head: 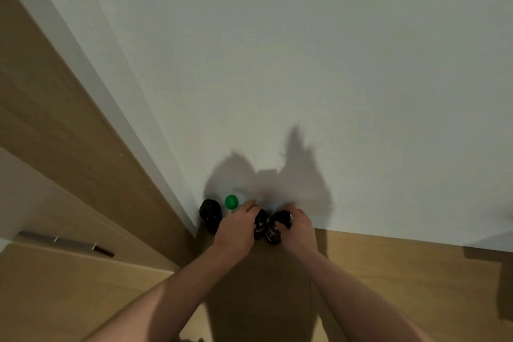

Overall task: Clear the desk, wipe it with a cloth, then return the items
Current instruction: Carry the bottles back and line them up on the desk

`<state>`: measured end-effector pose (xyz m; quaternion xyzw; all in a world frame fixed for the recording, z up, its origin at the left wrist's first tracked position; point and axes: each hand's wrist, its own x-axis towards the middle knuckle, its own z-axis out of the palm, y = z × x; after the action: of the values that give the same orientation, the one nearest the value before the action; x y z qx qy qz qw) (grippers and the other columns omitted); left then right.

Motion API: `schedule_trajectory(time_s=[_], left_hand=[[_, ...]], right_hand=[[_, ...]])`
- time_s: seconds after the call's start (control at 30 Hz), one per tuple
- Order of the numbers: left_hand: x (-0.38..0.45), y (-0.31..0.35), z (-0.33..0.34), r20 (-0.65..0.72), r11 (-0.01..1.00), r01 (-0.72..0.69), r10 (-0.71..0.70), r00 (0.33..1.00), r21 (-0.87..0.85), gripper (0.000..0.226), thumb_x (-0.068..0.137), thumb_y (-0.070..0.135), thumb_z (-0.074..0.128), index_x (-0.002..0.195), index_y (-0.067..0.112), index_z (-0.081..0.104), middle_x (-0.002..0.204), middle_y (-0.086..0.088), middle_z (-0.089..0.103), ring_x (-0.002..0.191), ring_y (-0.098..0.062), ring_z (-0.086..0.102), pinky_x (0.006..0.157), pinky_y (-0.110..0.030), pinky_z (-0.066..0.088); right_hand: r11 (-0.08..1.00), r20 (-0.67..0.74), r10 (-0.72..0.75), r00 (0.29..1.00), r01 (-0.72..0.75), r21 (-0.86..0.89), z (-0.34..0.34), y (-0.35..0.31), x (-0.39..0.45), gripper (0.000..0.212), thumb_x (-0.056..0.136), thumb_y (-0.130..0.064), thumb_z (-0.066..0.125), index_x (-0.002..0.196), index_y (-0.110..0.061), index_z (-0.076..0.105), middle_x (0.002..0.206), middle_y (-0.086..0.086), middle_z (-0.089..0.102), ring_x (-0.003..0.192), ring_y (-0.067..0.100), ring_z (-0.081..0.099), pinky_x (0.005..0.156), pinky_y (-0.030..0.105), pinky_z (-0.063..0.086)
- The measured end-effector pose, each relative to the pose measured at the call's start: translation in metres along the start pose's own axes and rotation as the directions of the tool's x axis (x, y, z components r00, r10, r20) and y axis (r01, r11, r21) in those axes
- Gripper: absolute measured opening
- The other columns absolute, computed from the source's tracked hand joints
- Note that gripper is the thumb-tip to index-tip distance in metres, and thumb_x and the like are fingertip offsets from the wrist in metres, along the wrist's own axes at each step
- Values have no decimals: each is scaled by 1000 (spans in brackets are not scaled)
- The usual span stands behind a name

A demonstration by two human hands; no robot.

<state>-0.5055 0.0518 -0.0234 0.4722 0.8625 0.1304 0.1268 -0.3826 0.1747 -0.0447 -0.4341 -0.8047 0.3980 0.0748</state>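
Note:
Low on the wooden floor, against the white wall, my left hand grips a black bottle. My right hand curls round a second black bottle right beside it. The two bottles touch or nearly touch. To the left stands a clear bottle with a green cap, partly behind my left hand. A black rounded bottle stands furthest left, in the corner by the door frame. The desk is out of view.
A wooden door frame runs diagonally along the left. A metal strip lies at the door's threshold. The white wall fills the upper view. A dark shadow falls at the right edge.

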Motion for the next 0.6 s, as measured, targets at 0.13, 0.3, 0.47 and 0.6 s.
schedule_trajectory(time_s=[0.13, 0.3, 0.47, 0.6], left_hand=[[-21, 3, -4, 161, 998, -6, 16, 987, -63, 81, 94, 3, 59, 162, 26, 22, 170, 10, 12, 123, -26, 60, 102, -39, 53], [-37, 5, -14, 283, 997, 43, -21, 959, -70, 94, 93, 1, 56, 165, 29, 1, 170, 17, -13, 103, -20, 62, 90, -34, 55], [-60, 11, -25, 242, 990, 64, -32, 970, -127, 88, 95, 7, 55, 164, 32, 7, 169, 22, -10, 100, -13, 60, 85, -29, 54], [-94, 14, -30, 233, 983, 25, 18, 972, -182, 84, 96, 21, 59, 163, 38, 10, 167, 27, -8, 124, -10, 55, 102, -32, 51]], right_hand=[[998, -17, 52, 998, -52, 45, 8, -9, -2, 33, 97, -10, 65, 127, -21, 64, 127, 1, 58, 115, 23, 61, 102, 31, 49], [991, 37, 107, 994, -109, 82, 9, -18, -9, 40, 98, -6, 62, 136, -18, 58, 135, 6, 55, 122, 26, 58, 104, 30, 45], [991, 16, 104, 994, -105, 81, -8, -26, -35, 55, 96, -10, 68, 148, -19, 49, 146, 1, 54, 135, 19, 52, 112, 28, 40], [999, -14, -11, 1000, 12, 40, -28, -24, -82, 61, 94, -11, 69, 150, -21, 47, 150, -5, 51, 141, 12, 44, 113, 19, 30]])
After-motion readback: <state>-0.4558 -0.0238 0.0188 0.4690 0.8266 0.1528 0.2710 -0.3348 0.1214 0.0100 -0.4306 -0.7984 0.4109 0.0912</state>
